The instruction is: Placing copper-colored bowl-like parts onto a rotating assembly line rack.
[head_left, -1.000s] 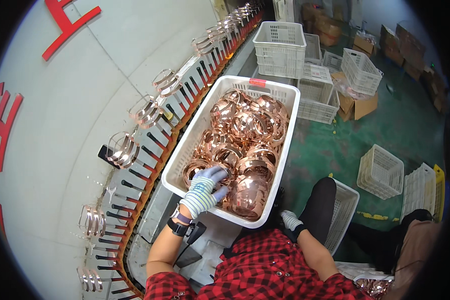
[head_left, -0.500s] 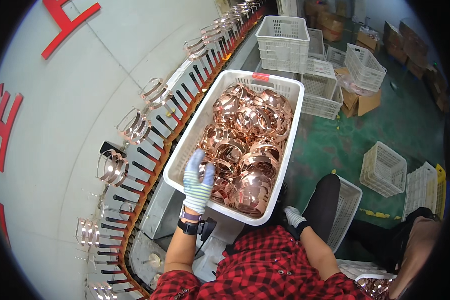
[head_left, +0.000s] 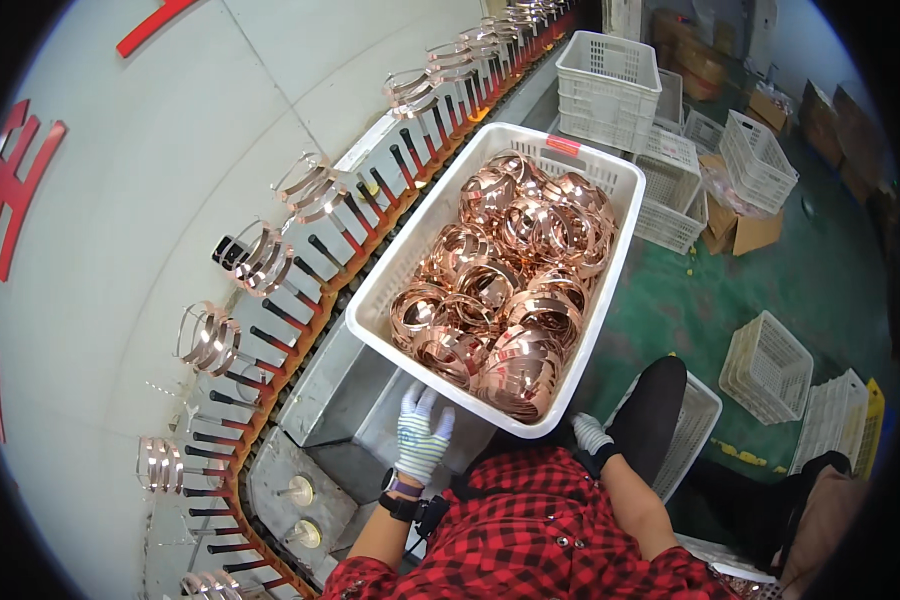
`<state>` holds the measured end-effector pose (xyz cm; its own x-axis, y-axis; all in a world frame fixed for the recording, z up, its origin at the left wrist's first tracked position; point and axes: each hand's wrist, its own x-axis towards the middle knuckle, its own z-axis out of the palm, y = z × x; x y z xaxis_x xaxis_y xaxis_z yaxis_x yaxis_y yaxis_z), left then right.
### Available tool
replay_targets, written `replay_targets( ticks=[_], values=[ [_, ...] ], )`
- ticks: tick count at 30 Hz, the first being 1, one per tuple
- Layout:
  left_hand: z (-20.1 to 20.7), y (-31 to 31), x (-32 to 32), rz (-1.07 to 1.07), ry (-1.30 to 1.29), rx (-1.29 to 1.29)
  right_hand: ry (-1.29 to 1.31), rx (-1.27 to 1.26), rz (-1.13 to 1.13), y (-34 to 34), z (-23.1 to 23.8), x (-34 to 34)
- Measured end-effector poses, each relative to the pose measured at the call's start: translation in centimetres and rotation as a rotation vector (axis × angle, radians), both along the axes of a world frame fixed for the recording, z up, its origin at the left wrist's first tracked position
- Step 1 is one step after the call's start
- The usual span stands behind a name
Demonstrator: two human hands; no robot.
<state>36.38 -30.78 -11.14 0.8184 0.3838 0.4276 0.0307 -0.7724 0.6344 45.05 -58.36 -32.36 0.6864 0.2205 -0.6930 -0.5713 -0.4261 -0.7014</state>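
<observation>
My left hand, in a striped knit glove, is just off the near left corner of a white plastic basket. Its fingers are apart and nothing is in them. Shiny copper-coloured metal band pieces, curved into rings, fill the basket in a heap. My right hand, gloved likewise, rests low beside my raised knee, near the basket's near right corner. How its fingers are bent does not show clearly.
A curved conveyor with upright black-and-red spindles runs along the left, several carrying banded pieces. Stacked white crates stand behind the basket. More crates sit on the green floor at right, near another person's arm.
My left hand has left the heap of copper-coloured pieces and come back toward me, outside the basket. The hung pieces on the conveyor have shifted along, and the view has turned slightly.
</observation>
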Motion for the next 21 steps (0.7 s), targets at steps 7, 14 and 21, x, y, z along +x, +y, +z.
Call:
replay_targets(
  ticks=[7, 14, 21],
  values=[
    [-0.2, 1.5, 1.8, -0.028, -0.048, 0.177, 0.044, 0.105, -0.098, -0.1, -0.1, -0.6],
    [0.3, 0.9, 2.3, -0.031, -0.027, 0.226, 0.038, 0.17, -0.106, -1.2, -4.5, -0.7],
    [-2.3, 1.5, 2.5, -0.019, -0.025, 0.001, 0.054, 0.197, -0.12, -1.2, -5.0, -1.0]
  ],
)
